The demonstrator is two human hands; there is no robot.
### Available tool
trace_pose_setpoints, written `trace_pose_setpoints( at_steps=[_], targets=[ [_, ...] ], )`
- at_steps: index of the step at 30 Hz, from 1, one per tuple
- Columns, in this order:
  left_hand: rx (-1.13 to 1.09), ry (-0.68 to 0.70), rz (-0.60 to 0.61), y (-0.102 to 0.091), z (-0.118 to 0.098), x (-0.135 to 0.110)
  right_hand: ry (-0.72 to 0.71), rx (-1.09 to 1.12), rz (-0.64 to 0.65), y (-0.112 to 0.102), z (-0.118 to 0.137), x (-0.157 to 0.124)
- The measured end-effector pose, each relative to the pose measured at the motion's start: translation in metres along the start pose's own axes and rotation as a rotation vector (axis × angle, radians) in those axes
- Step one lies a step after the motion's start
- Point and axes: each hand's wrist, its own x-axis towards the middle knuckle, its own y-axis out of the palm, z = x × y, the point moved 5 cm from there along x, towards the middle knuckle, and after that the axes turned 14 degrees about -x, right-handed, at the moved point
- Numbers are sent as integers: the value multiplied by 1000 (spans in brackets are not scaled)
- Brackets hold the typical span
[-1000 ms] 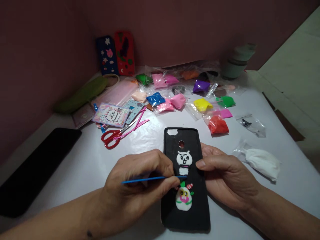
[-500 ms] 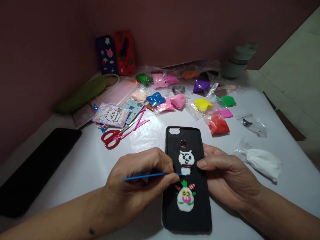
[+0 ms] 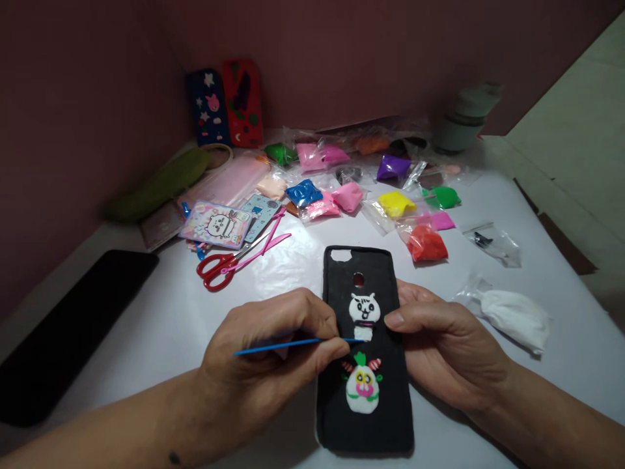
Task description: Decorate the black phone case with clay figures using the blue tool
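A black phone case (image 3: 366, 430) bears clay figures: a white animal face (image 3: 364, 309) with a small white body (image 3: 362, 333) below it, and lower down a white round figure (image 3: 362, 397) with a yellow and pink face. My left hand (image 3: 283, 345) pinches a thin blue clay tool (image 3: 273, 346), whose tip touches the lower edge of the white body. On the case's right side, my right hand (image 3: 449, 345) grips the edge, thumb on the front; its other fingers are partly hidden behind the case.
Red-handled scissors (image 3: 217, 271) and pink plastic tools (image 3: 273, 244) lie beside picture cards (image 3: 219, 225). Several bagged clay colours, such as the red clay (image 3: 427, 244), spread across the back. White clay (image 3: 515, 319) lies right, a dark phone (image 3: 78, 332) left. Decorated cases (image 3: 243, 104) lean on the wall.
The rear end of the blue tool has shifted slightly left and down with my left hand. Its tip stays at the white body, and my right hand holds the case in place.
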Motion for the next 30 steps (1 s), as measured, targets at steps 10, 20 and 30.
trace_pose_setpoints(
  at_steps=[10,20,30],
  targets=[
    [26,2,21,0,-1,2,-5,11,8,-1,0,-1],
    [96,95,21,0,-2,-2,-18,14,34,-1,0,0],
    [25,30,29,-1,-4,6,-24,43,39,0,0,-2]
  ],
)
